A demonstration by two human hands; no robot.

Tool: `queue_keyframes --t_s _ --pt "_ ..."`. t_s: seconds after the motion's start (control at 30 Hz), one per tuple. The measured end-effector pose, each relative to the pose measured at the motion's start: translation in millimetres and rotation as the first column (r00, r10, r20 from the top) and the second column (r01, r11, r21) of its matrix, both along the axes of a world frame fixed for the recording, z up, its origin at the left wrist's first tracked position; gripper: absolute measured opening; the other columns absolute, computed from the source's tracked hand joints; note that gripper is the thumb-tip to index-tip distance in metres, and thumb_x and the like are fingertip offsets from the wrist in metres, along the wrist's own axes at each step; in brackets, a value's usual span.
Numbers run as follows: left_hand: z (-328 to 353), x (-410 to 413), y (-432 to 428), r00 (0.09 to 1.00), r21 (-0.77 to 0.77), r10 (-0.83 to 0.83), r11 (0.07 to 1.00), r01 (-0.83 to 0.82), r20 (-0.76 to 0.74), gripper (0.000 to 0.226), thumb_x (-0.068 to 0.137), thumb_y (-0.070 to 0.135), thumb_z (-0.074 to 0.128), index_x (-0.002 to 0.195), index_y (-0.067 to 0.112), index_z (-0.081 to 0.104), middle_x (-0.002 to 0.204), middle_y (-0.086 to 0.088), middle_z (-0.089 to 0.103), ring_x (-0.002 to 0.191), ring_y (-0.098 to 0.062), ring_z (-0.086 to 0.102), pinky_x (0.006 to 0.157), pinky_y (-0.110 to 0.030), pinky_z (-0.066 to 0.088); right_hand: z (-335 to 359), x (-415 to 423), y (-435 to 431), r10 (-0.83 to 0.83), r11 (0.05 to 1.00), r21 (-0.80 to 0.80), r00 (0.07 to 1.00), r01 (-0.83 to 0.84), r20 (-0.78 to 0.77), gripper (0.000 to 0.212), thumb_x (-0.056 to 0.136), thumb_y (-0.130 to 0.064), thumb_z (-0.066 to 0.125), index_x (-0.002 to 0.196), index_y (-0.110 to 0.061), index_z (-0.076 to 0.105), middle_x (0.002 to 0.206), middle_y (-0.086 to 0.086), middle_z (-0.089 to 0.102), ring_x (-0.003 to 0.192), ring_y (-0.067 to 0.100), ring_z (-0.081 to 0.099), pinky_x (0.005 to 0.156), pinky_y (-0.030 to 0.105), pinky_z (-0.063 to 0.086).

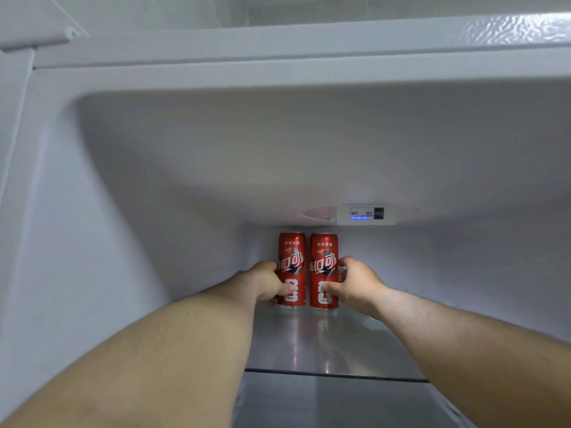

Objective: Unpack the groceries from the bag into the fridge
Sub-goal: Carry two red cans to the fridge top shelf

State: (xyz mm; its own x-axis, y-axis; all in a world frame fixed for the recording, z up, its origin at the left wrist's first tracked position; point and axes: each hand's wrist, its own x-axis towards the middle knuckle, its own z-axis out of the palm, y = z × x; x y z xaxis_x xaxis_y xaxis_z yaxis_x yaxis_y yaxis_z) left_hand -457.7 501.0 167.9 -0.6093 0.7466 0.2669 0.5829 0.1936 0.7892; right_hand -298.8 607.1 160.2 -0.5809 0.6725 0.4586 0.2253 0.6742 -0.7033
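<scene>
Two tall red cola cans stand upright side by side at the back of the fridge's glass shelf (333, 344). My left hand (265, 282) wraps around the left can (293, 257), thumb across its lower front. My right hand (355, 284) grips the right can (324, 257) the same way. Both cans rest on the shelf and almost touch each other. The grocery bag is out of view.
The white fridge ceiling (278, 156) hangs low over the cans. A control panel with blue lights (366, 214) sits on it just above and right of them. White side walls (77, 242) close in left and right. The shelf's front edge (333, 374) runs between my forearms.
</scene>
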Motion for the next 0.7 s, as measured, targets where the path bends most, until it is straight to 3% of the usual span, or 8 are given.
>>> queue_keyframes --t_s 0.7 --pt "-4.9 0.6 3.1 1.0 -0.001 0.01 1.0 -0.01 0.013 0.062 0.088 0.022 0.07 0.143 0.017 0.041 0.138 -0.007 0.056 0.122 -0.028 0.056 0.103 -0.047 0.048 -2.8 -2.7 4.1 -0.105 0.989 0.114 0.988 0.092 0.112 0.053 0.091 -0.038 0.066 0.136 -0.017 0.047 0.134 0.004 0.059 0.12 0.024 0.059 0.099 0.039 0.049"
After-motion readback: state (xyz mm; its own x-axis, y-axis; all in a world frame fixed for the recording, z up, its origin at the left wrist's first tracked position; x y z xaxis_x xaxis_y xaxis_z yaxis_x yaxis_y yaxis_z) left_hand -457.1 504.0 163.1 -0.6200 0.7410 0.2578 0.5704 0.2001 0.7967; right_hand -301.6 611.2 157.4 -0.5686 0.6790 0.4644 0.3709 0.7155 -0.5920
